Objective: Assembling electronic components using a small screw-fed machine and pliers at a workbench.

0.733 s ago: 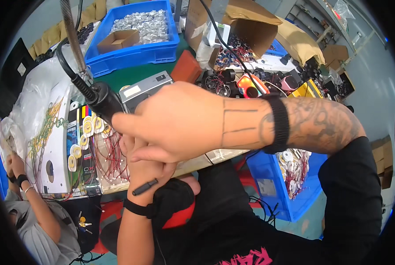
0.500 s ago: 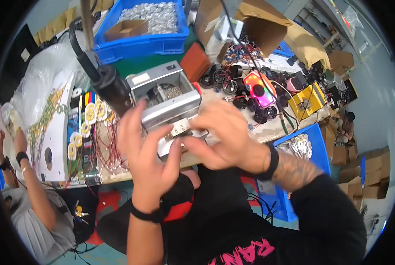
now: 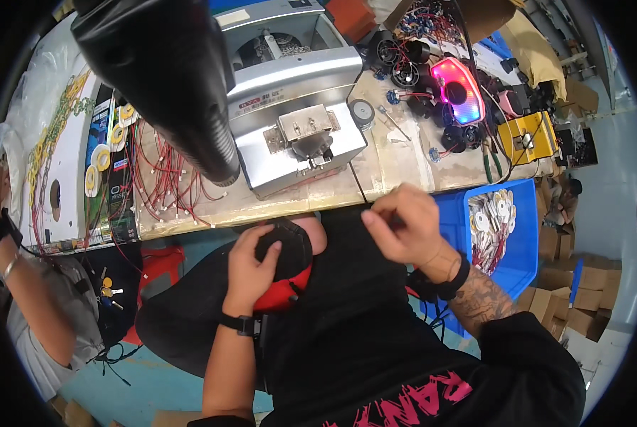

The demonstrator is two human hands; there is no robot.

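My left hand [image 3: 250,269] rests on my black-clad knee [image 3: 290,249], its thumb apart from the fingers and nothing seen in it. My right hand [image 3: 407,226] hovers just off the table's front edge, fingers curled in toward the thumb; whatever they may hold is hidden. A thin black cord [image 3: 358,181] runs over the table edge toward its fingertips, but whether they touch I cannot tell. In front of me stands a silver metal machine [image 3: 297,82] with an open top. A small metal block and mechanism [image 3: 308,128] sit on its front ledge.
A black flexible-necked hose [image 3: 169,78] hangs over the machine's left side. Red wires [image 3: 165,167] with white connectors lie left. To the right are a lit speaker [image 3: 459,92], a yellow device [image 3: 528,139], pliers [image 3: 491,160] and a blue bin [image 3: 521,235]. A co-worker's arm [image 3: 34,292] is far left.
Both hands have left the front of the machine, the left dropping to my knee and the right moving out past the table edge. My view has shifted closer to the machine.
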